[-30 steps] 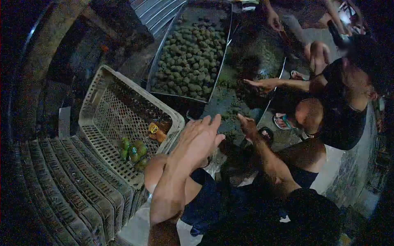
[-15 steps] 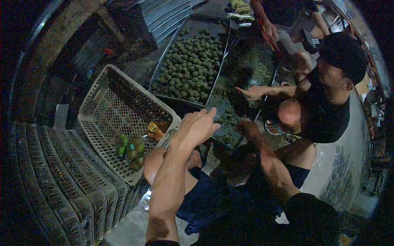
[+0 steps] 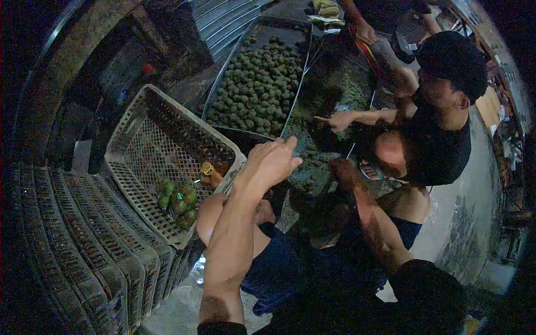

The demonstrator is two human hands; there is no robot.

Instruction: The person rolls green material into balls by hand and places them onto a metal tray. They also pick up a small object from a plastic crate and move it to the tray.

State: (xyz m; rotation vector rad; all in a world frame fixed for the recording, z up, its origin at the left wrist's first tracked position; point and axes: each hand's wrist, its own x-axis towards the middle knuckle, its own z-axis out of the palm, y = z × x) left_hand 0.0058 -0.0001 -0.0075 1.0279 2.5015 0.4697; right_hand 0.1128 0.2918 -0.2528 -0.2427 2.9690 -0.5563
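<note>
Left hand [image 3: 272, 162], fingers [image 3: 288, 145] loose, points away beside tilted crate [image 3: 146, 146].

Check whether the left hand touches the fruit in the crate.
Apart. The head view shows the left hand beyond the crate rim, with bare mesh between it and the fruit.

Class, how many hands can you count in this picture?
4: the wearer's left hand near the crate, right hand beside it, a co-worker's hand over the right tray, another hand at the top edge. Others may be hidden.
</note>
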